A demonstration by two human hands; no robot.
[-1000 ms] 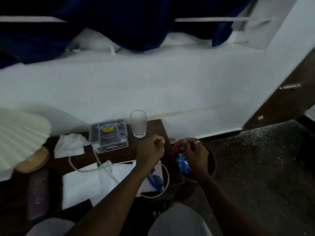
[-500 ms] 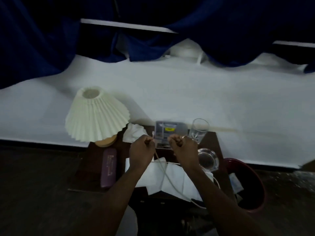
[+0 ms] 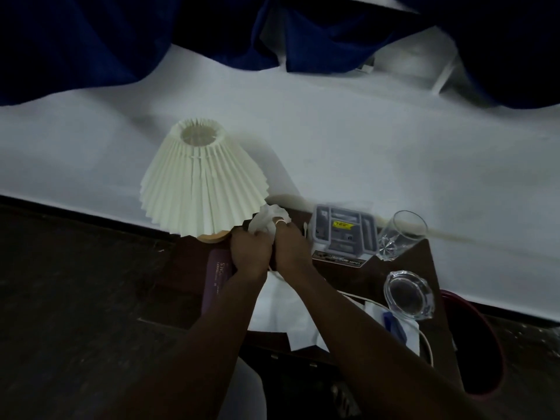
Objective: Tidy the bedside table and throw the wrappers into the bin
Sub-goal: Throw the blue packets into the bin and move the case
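Left hand (image 3: 250, 251), right hand (image 3: 291, 248) grip tissue (image 3: 266, 219) beside lamp (image 3: 200, 189)

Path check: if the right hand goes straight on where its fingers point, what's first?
The crumpled tissue, which the right hand touches now; beyond it probably the white wall, depth unclear.

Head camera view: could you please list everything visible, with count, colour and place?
lamp: one, cream shade, table's back left
tissue: one, white, beside the lamp
box: one, grey, yellow label, table's back
glass: one, clear, right of the box
ashtray: one, clear, table's right edge
case: one, purple, table's left
paper sheets: several, white, table's front
cable: one, white, over the sheets
table: one, dark brown, centre
bin: one, dark red, floor right of table
curtain: dark blue, count unclear, top
left hand: one, grips the tissue
right hand: one, ringed, grips the tissue
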